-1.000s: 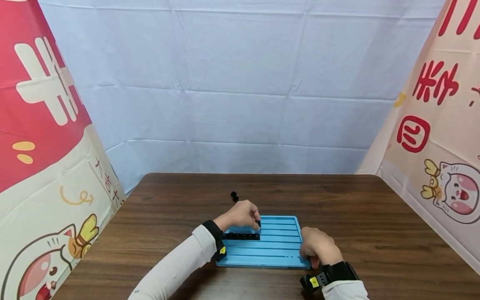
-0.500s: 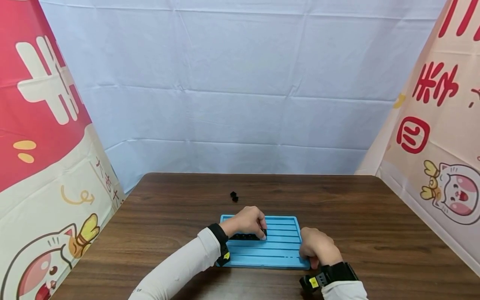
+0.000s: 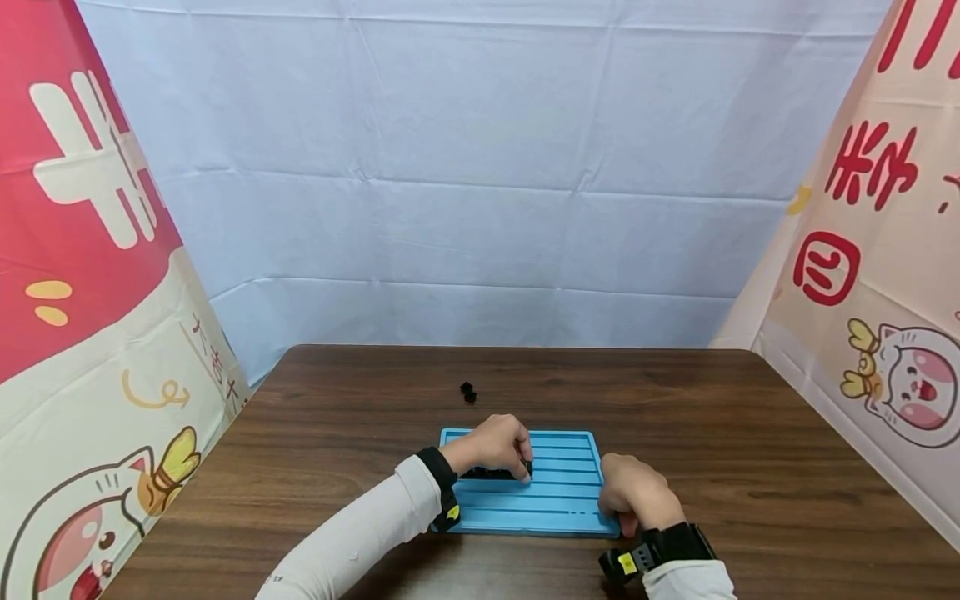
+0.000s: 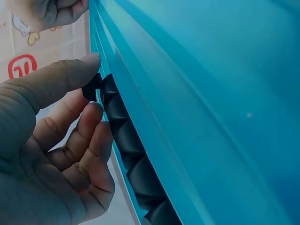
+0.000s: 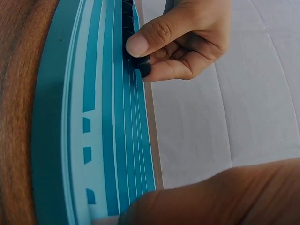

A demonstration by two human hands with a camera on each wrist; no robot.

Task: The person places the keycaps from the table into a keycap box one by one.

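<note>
A ridged blue tray [image 3: 555,504] lies on the table. My left hand [image 3: 493,442] is over its middle and pinches a small black keycap [image 4: 90,89] between thumb and forefinger. That keycap is right at the end of a row of black keycaps [image 4: 127,138] standing in one of the tray's grooves. The hand and wrist hide part of the row in the head view. My right hand [image 3: 636,492] grips the tray's right edge near the front corner, fingers curled over the rim.
Behind the tray, a couple of loose black keycaps [image 3: 468,392] lie on the brown wooden table [image 3: 675,400]. A pale cloth [image 3: 480,208] hangs beyond the table's far edge, and printed cloths [image 3: 862,350] hang at both sides.
My left hand has come nearer and slightly right with its keycap, from the back of the tray to the row's right end. In the last half second it barely moves. The right hand stays put.
</note>
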